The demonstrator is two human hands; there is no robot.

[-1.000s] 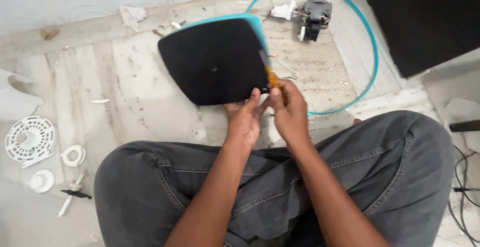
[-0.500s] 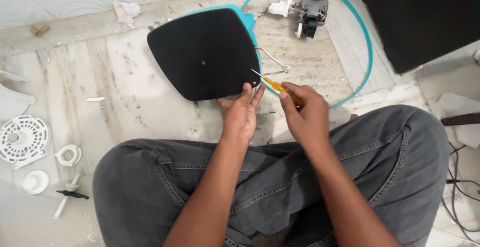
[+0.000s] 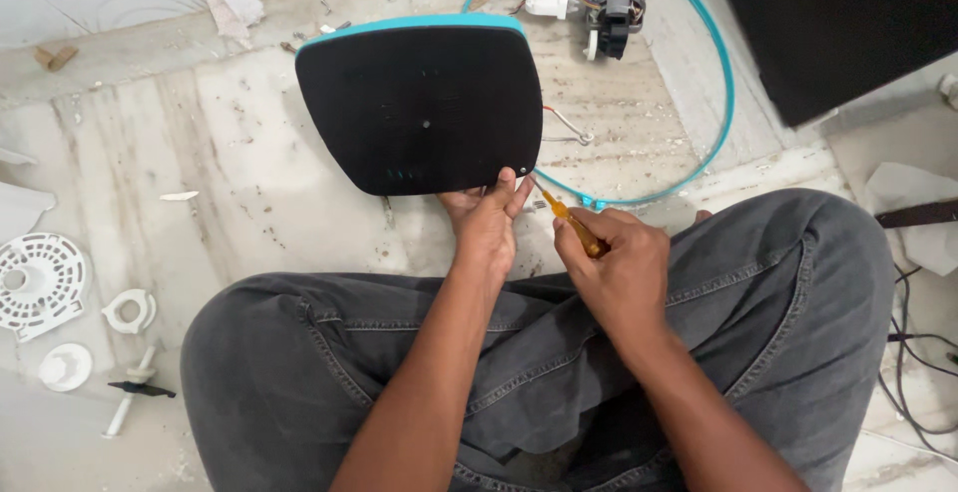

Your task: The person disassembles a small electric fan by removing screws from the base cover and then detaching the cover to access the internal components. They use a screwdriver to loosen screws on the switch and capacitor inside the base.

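On dusty marble floor (image 3: 200, 183): left hand (image 3: 486, 228) fingers grip black panel (image 3: 419, 108); right hand (image 3: 619, 267) fingers clamp orange screwdriver (image 3: 569, 220).

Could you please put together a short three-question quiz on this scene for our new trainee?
1. True or false: the left hand grips the near edge of the black panel with the teal rim.
2. Which tool does the right hand hold? A) pliers B) an orange-handled screwdriver C) a hammer
3. What lies on the floor inside the teal ring, beyond the panel?

Key
1. True; fingers wrap its lower edge.
2. B; its tip points toward the panel's lower right corner.
3. A small grey motor with a white part attached.
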